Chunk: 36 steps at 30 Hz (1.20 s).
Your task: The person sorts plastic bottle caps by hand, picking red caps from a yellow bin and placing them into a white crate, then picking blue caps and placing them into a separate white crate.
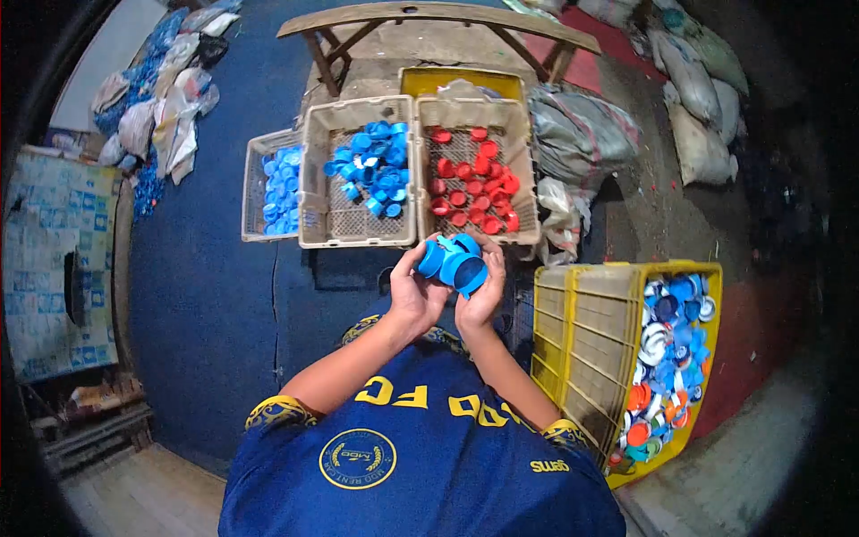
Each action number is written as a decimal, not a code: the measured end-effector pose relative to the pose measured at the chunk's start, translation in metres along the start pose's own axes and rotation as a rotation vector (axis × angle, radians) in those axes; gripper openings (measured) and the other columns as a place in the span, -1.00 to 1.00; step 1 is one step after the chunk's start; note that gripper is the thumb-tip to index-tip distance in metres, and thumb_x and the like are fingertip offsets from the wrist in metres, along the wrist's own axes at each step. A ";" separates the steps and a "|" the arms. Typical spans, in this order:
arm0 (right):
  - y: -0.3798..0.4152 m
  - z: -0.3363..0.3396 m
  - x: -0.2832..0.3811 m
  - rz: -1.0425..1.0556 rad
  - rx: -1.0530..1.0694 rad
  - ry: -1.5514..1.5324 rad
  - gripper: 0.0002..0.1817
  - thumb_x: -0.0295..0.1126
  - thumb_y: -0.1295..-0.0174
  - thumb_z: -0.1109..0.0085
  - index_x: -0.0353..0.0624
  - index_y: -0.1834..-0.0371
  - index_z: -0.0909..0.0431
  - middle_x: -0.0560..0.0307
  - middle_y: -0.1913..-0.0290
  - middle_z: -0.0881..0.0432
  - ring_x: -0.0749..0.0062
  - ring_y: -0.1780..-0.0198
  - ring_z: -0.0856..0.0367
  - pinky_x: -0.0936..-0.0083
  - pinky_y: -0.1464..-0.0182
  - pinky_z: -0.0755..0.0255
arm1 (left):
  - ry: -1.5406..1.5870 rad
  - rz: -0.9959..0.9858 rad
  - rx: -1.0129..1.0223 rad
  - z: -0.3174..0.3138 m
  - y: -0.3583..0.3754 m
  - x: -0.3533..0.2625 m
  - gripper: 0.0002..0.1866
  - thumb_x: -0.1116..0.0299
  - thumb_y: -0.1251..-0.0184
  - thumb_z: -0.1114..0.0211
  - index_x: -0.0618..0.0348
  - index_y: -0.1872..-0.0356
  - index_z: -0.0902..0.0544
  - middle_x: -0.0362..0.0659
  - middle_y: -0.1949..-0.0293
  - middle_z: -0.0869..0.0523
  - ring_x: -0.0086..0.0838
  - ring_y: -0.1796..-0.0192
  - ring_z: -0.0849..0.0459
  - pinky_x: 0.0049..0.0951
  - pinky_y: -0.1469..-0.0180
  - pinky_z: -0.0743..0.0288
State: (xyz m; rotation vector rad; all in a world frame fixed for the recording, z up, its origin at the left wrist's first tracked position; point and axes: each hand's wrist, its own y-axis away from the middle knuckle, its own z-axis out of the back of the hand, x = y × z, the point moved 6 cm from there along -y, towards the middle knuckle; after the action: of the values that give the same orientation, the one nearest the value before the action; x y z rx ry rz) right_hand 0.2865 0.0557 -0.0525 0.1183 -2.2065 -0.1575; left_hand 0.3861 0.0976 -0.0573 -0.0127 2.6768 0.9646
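My left hand and my right hand are cupped together, closed around several blue plastic caps. The caps are piled loosely between both palms, close to the front edges of two crates. Beyond my left hand, a pale crate holds blue caps on its mesh floor. Past my right hand is a second pale crate with red caps. A smaller crate at the left contains lighter blue caps.
To my right, a tilted yellow crate holds mixed caps. A wooden bench stands behind the crates, and another yellow crate sits before it. Grey sacks lie right; white bags lie far left.
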 end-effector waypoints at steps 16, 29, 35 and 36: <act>-0.079 -0.138 -0.190 -0.396 -0.152 -0.061 -0.44 -0.02 -0.52 0.08 -0.25 -0.36 -0.41 0.04 -0.26 -0.54 0.28 -0.33 -0.48 0.28 -0.42 -0.28 | -0.155 0.050 0.041 0.069 -0.097 -0.206 -0.39 -0.18 -0.57 0.11 0.02 -0.38 -0.43 -0.08 -0.26 -0.62 -0.22 -0.27 -0.61 -0.05 -0.41 -0.36; -0.136 -0.122 -0.203 -0.639 0.008 0.103 -0.04 0.14 -0.40 -0.06 -0.26 -0.66 0.06 -0.15 -0.69 0.01 -0.02 -0.65 -0.06 0.08 -0.61 0.01 | 0.027 0.008 -0.105 0.096 -0.121 -0.218 -0.28 -0.03 -0.50 -0.06 0.29 -0.49 -0.23 0.15 -0.48 -0.39 0.09 -0.42 -0.48 0.04 -0.46 -0.38; -0.116 -0.053 -0.186 -0.717 -0.003 0.292 -0.46 -0.09 -0.49 -0.02 -0.26 -0.36 -0.41 -0.13 -0.42 -0.45 0.07 -0.25 -0.63 0.20 -0.29 -0.48 | -0.012 0.038 -0.187 0.113 -0.115 -0.218 -0.48 0.10 -0.51 -0.06 0.26 -0.31 -0.41 0.02 -0.34 -0.59 -0.06 -0.29 -0.62 -0.04 -0.36 -0.50; -0.113 -0.043 -0.180 -0.724 0.011 0.316 -0.50 -0.11 -0.50 -0.02 -0.24 -0.33 -0.45 -0.12 -0.38 -0.51 0.09 -0.19 -0.68 0.23 -0.23 -0.53 | -0.017 0.050 -0.197 0.114 -0.115 -0.219 -0.50 0.10 -0.51 -0.06 0.25 -0.28 -0.44 0.00 -0.32 -0.60 -0.08 -0.27 -0.64 -0.05 -0.34 -0.51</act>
State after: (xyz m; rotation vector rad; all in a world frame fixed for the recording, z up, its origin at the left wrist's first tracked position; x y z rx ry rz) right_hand 0.4313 -0.0334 -0.1869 0.8858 -1.7624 -0.4874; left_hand 0.6384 0.0603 -0.1515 0.0213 2.5673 1.2343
